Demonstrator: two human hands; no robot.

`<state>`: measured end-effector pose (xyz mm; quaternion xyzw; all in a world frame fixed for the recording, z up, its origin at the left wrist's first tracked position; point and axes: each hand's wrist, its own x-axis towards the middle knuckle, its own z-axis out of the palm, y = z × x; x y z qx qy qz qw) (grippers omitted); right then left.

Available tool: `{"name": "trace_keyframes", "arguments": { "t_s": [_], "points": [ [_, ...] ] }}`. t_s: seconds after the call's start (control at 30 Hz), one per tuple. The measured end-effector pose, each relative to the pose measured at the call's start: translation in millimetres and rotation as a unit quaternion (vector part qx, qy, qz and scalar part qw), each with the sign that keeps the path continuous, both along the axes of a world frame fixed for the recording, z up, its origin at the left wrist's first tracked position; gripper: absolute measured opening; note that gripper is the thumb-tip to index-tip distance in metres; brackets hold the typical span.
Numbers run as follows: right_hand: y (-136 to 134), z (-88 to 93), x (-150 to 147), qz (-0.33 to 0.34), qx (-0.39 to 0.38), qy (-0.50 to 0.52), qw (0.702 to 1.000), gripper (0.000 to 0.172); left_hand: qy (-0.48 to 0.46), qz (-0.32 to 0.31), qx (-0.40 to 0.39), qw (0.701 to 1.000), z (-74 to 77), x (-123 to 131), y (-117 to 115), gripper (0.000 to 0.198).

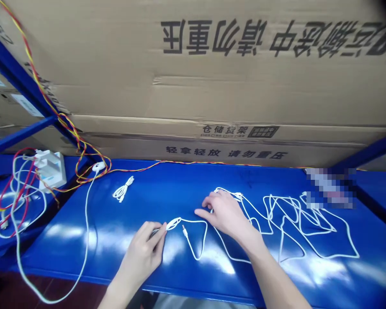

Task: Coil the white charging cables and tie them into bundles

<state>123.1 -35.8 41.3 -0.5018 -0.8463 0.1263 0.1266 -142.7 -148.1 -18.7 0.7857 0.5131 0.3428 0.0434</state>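
The left hand (143, 251) pinches a bundled white cable (173, 223) above the blue shelf (173, 266). The right hand (228, 214) bends over loose white cables (270, 210), thumb slightly apart; whether it grips any cannot be told.

bundled white cable (174, 223) partly hidden by left hand (144, 245); stretch of loose cable (284, 198) masked by right hand (224, 211). far-right object (330, 189) pixelated, unidentifiable. carton (116, 64) cut by top edge.
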Motion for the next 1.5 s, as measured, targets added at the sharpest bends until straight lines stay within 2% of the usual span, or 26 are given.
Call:
{"name": "trace_keyframes", "arguments": {
  "t_s": [0.07,0.2,0.37,0.43,0.5,0.63,0.77,0.83,0.87,0.93,1.0,1.1,1.23,1.33,1.43,1.5],
  "points": [
    [-3,3.4,5,0.031,-0.052,-0.025,0.998,0.03,-0.002,0.008,0.009,1.0,-1.5,1,0,0.037],
    [-16,2.5,-1,0.087,-0.122,0.002,0.989,0.013,0.003,0.02,0.013,1.0,-4.5,2,0,0.035],
    [-30,-6.7,-17,0.172,-0.166,0.055,0.969,0.01,0.024,0.023,-0.012,0.999,-2.5,3,2,0.037],
    [-31,-9.3,-23,0.179,-0.17,0.059,0.967,0.009,0.027,0.006,-0.029,0.999,1.0,3,4,0.039],
    [-31,-10.8,-28,0.163,-0.154,0.059,0.973,0.02,0.03,-0.021,-0.06,0.998,5.9,3,4,0.042],
    [-29,-11.9,-33,0.14,-0.1,0.078,0.982,0.061,0.047,-0.06,-0.113,0.991,14.8,2,3,0.046],
    [-30,-13.7,-34,0.163,-0.089,0.114,0.976,0.083,0.068,-0.067,-0.116,0.989,16.8,1,4,0.047],
    [-28,-15.2,-33,0.178,-0.096,0.121,0.972,0.087,0.071,-0.066,-0.108,0.989,15.3,1,5,0.047],
    [-27,-16.0,-33,0.191,-0.099,0.12,0.969,0.083,0.068,-0.065,-0.102,0.99,13.9,0,5,0.046],
    [-24,-17.1,-34,0.221,-0.102,0.111,0.964,0.064,0.046,-0.055,-0.083,0.994,10.0,-2,5,0.042],
    [-21,-17.4,-34,0.242,-0.096,0.101,0.96,0.046,0.018,-0.025,-0.049,0.998,4.7,-6,2,0.035],
    [-19,-17.2,-35,0.253,-0.077,0.085,0.961,0.029,0.003,0.028,-0.008,1.0,-3.7,-19,-5,0.027],
    [-20,-20.3,-37,0.248,-0.055,0.076,0.964,0.023,-0.001,0.068,-0.005,0.998,-8.8,-44,-15,0.018],
    [-22,-24.0,-38,0.241,-0.045,0.081,0.966,0.02,0.013,0.161,-0.015,0.987,-5.9,-57,-14,0.015],
    [-22,-25.8,-39,0.246,-0.043,0.092,0.964,0.019,0.024,0.234,-0.059,0.97,-1.5,-55,-2,0.024],
    [-22,-25.8,-40,0.255,-0.041,0.107,0.96,0.02,0.008,0.216,-0.091,0.972,0.2,-45,10,0.028]
  ]
}}
